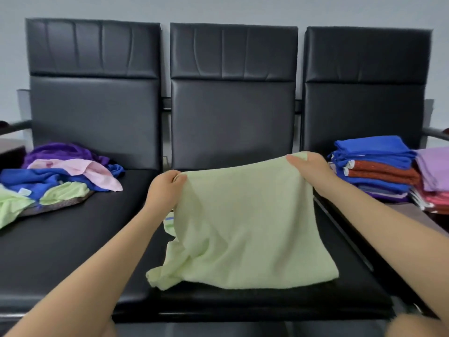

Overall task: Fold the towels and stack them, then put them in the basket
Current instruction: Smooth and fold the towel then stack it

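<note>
The pale green towel is nearest, draped over the middle seat of a black three-seat bench. Its lower edge rests on the seat cushion while its far edge is lifted off it. It looks light and limp: it sags between the two hands and puckers at the lower left corner, so it should fold without resistance but will not hold a crease by itself. The nap looks grippy rather than slick. The sensible holds are the two top corners, which is where it is held now; a small striped tag shows by the left edge.

The left hand has its fingers curled around the upper left corner, bunching the cloth. The right hand pinches the upper right corner between thumb and fingers.

Farther back on the left seat lies a loose heap of unfolded towels, purple, pink, blue and green, sitting on a dark patterned tray or basket whose form I cannot make out. On the right seat stands a stack of folded towels, blue and rust red, with a lilac and pink pile just beside it.
</note>
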The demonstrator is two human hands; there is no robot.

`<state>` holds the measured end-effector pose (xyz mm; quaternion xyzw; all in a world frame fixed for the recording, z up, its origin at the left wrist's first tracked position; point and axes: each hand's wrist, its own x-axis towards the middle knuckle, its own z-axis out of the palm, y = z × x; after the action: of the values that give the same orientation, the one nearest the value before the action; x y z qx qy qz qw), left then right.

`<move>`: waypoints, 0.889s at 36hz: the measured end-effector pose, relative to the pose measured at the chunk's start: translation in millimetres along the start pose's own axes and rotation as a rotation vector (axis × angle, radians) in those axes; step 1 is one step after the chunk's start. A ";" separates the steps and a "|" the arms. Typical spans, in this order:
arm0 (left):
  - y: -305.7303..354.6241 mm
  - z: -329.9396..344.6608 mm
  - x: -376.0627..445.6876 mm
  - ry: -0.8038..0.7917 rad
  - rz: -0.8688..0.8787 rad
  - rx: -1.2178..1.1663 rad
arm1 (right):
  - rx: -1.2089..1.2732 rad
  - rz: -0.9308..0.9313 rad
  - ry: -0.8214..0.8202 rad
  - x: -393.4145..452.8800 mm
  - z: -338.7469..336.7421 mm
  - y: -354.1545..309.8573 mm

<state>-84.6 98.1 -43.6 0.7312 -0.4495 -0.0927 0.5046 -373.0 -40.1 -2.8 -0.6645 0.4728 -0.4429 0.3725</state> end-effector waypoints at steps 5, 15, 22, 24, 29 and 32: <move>-18.1 3.0 20.0 0.082 -0.008 0.089 | -0.194 0.033 -0.070 37.3 24.4 7.8; -72.4 31.2 35.5 -0.069 0.082 0.614 | -0.679 -0.012 -0.106 59.9 65.2 80.9; -86.1 37.7 40.8 -0.111 0.087 0.663 | -0.744 -0.055 -0.131 64.1 77.8 113.2; -85.8 36.3 41.2 -0.106 0.075 0.671 | -0.717 -0.050 -0.134 66.7 76.3 113.7; -86.4 33.4 38.2 -0.099 0.058 0.668 | -0.606 -0.117 -0.088 70.8 75.7 113.2; -86.6 33.0 36.9 -0.075 0.054 0.635 | -0.548 -0.184 -0.038 75.1 82.0 107.5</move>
<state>-33.9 56.3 -118.5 0.8359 -0.4938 0.0387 0.2366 -315.9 -135.4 -110.4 -0.7886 0.5056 -0.3181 0.1458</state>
